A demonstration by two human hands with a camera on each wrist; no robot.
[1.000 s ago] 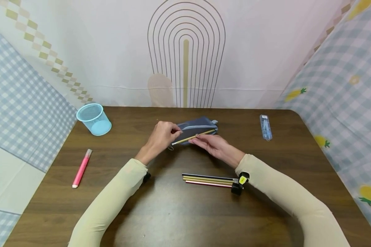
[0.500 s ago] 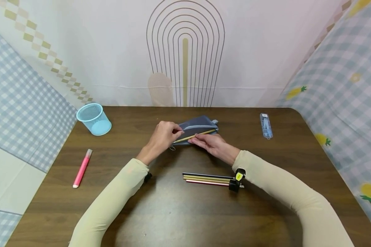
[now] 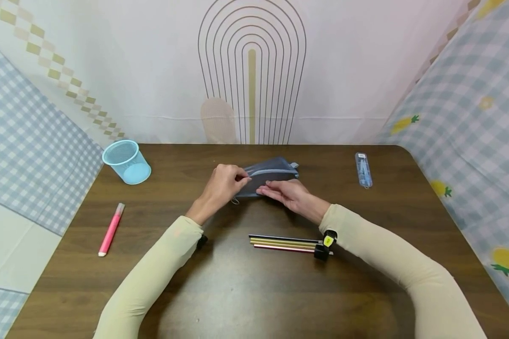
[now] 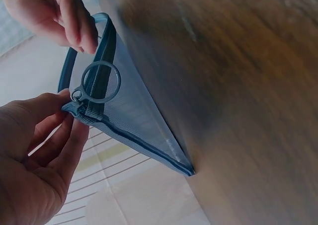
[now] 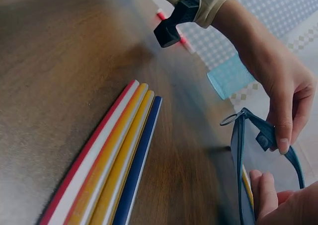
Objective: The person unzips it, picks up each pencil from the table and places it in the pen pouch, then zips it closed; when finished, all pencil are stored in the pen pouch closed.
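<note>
mouth risk: if the left hand loses its pinch, i judge the soft rim could sag and snag the right hand.
rod risk: the slim yellow rod, probably a pencil, could catch the zip tape or slip out if the pouch tips.
left grip: i see thumb and fingertip clamped on the rim, near the round grey-blue zip ring.
right fingers: nearly straight at the mouth, thumb a little apart.
pouch: the blue-grey mesh zip pouch sits on the dark brown wooden table, between and beyond my operator's wrists.
look: see-through walls, unzipped, mouth gaping, darker tape edging it.
</note>
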